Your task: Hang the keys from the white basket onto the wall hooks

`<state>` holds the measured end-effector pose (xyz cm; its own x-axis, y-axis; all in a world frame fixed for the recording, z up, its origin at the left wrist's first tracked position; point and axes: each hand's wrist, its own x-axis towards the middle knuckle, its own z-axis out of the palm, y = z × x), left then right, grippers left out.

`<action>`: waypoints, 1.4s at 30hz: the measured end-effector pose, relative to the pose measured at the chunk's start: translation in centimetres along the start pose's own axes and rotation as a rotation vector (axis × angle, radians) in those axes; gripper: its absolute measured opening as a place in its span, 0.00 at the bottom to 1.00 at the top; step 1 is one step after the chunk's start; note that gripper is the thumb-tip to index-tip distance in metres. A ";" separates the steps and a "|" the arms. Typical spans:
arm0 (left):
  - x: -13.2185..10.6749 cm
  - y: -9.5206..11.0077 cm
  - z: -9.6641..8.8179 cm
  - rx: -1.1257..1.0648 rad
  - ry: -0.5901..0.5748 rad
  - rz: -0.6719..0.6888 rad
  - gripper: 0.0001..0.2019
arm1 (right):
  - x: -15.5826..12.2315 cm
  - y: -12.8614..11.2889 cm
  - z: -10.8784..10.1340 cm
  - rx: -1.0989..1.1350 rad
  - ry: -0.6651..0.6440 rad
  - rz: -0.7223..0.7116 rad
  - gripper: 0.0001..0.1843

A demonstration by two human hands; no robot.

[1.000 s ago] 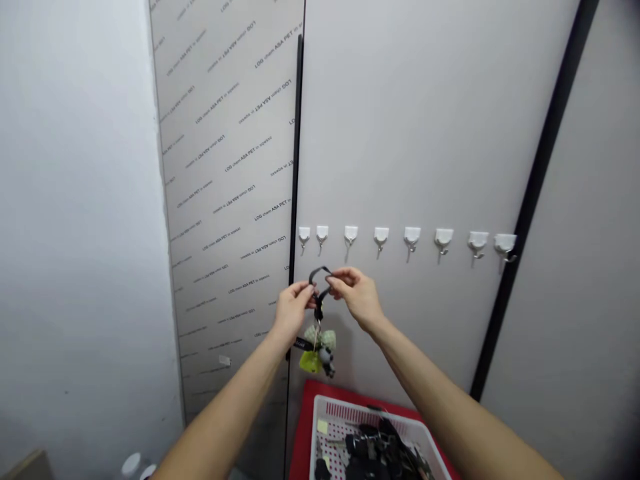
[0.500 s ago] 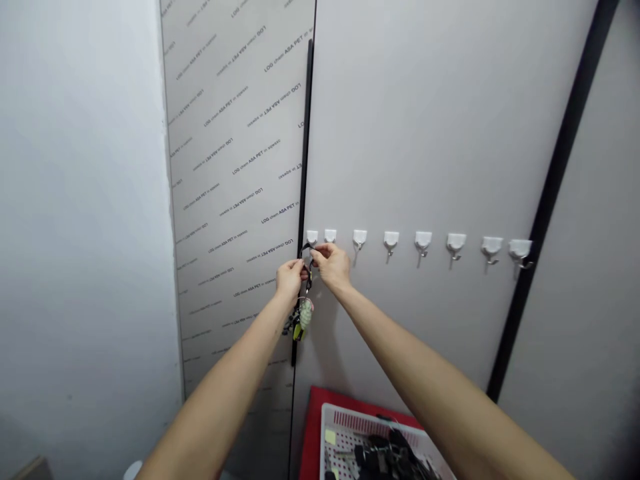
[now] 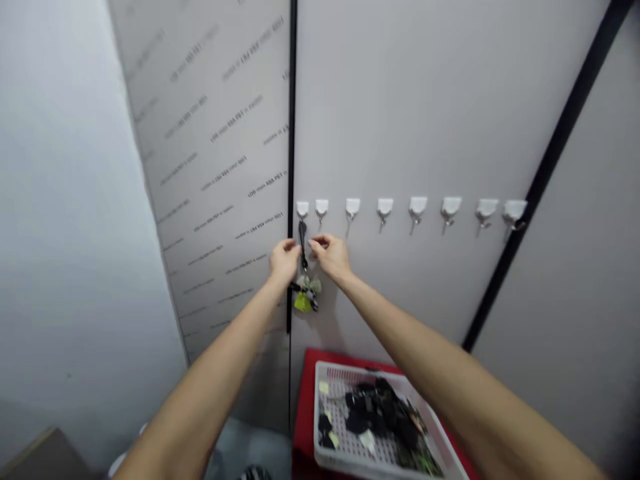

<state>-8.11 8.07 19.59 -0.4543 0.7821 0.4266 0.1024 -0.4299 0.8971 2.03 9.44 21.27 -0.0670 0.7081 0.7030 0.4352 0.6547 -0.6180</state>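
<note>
A keychain hangs by its black strap (image 3: 303, 241) from the leftmost white hook (image 3: 303, 209) on the grey panel. Its charms (image 3: 304, 293), pale green, bright yellow and dark, dangle in a cluster below the strap. Just left of the strap is my left hand (image 3: 284, 260), fingers curled loosely with a gap at the thumb; whether a fingertip still touches the strap is hard to see. On the other side my right hand (image 3: 330, 257) stands open, thumb and forefinger apart, a little away from the strap.
Several more white hooks (image 3: 385, 207) run in a row to the right. Below, a white basket (image 3: 320, 457) of dark items rests on a red surface (image 3: 303, 427). A black vertical strip (image 3: 291, 133) borders the panel; a cardboard-coloured box (image 3: 50, 460) is at lower left.
The strap, held in both hands before, now hangs straight from the leftmost hook. My fingers have come away to its sides. The view has tilted down, showing more of the basket.
</note>
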 end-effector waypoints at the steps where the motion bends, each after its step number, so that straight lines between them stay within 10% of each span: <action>1: -0.8 -0.1 -0.3 0.027 0.016 0.049 0.11 | -0.8 0.5 -0.8 -0.014 -0.031 -0.002 0.11; 5: -5.4 -1.9 -0.5 0.080 -0.105 0.123 0.12 | -5.7 4.2 -4.5 -0.114 -0.234 0.090 0.11; 11: -15.3 -9.6 1.6 0.306 -0.638 -0.086 0.09 | -16.0 11.0 -8.8 -0.282 -0.555 0.277 0.11; 15: -19.1 -13.7 2.8 0.651 -0.818 -0.050 0.13 | -20.5 14.1 -9.9 -0.478 -0.553 0.329 0.13; 28: -19.7 -14.8 3.3 0.774 -0.780 -0.054 0.10 | -22.5 14.7 -9.6 -0.298 -0.413 0.381 0.05; 35: -19.3 -15.5 3.6 0.533 -0.709 -0.322 0.10 | -23.3 12.4 -11.4 -0.125 -0.520 0.372 0.05; 42: -19.0 -14.6 3.3 0.236 -0.558 -0.493 0.08 | -22.9 13.3 -13.6 -0.278 -0.359 0.448 0.07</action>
<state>1.97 0.96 -1.26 0.0093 0.9960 -0.0886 0.2186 0.0844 0.9722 21.60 -1.70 1.76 -0.1002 0.9734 0.2060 0.7046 0.2156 -0.6761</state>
